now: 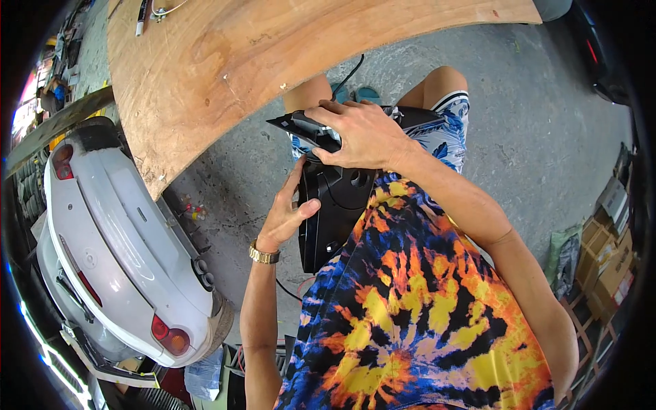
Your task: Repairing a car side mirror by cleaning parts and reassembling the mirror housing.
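A large black plastic housing (325, 225) with moulded openings rests across my lap. My left hand (285, 210), with a gold watch on its wrist, grips the left side of this housing, its thumb over the near edge and its fingers stretched along the rim. Over the far end, my right hand (365, 133) is closed around a black piece with a pointed corner (290, 125), thumb on the near side and fingers over the top. A shiny grey part shows under that palm. Whether the two black pieces are joined is hidden by my hand. A thin black cable (337, 196) curves over the housing.
A wooden board (225, 61) with a curved edge lies ahead, bearing a marker (141, 19). At left stands a white car (130, 225), rear lights toward me. Cardboard boxes (608, 266) are stacked at right. A dark car (605, 61) stands at far right.
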`<state>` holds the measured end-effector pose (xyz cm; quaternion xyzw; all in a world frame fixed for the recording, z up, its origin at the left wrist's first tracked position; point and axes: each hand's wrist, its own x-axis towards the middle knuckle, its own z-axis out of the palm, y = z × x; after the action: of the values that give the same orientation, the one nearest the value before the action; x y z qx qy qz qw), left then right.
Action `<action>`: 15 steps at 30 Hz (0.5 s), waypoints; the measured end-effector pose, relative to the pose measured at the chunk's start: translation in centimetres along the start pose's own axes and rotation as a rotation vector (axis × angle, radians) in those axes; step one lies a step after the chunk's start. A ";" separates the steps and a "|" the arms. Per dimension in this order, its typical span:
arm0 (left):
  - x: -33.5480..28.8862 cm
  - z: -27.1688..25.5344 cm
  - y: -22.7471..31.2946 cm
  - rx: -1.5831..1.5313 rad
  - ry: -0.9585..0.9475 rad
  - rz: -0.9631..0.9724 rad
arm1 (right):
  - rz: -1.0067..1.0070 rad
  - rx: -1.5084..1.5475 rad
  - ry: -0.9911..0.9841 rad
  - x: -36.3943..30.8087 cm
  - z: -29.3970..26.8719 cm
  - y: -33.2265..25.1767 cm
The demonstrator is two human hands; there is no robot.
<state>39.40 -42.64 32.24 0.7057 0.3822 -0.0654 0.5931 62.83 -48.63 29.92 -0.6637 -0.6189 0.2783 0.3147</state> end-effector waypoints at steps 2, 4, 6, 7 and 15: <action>0.2 0.1 0.2 -0.026 -0.006 -0.007 | 0.031 -0.026 -0.066 0.3 -0.2 0.2; 0.3 0.2 0.1 -0.062 -0.014 -0.003 | 0.026 -0.029 -0.066 0.3 -0.4 0.1; 0.3 0.3 -0.4 -0.056 -0.006 0.006 | 0.021 -0.034 -0.062 0.4 -0.4 0.2; 0.2 0.4 -0.6 -0.054 0.001 0.008 | 0.009 -0.035 -0.074 0.5 -0.3 0.3; 1.2 0.6 1.0 -0.071 -0.030 -0.029 | 0.014 -0.103 -0.132 1.7 -0.7 1.1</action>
<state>41.05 -42.63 32.23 0.6774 0.3855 -0.0711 0.6224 64.22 -47.07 29.56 -0.6637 -0.6469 0.2914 0.2368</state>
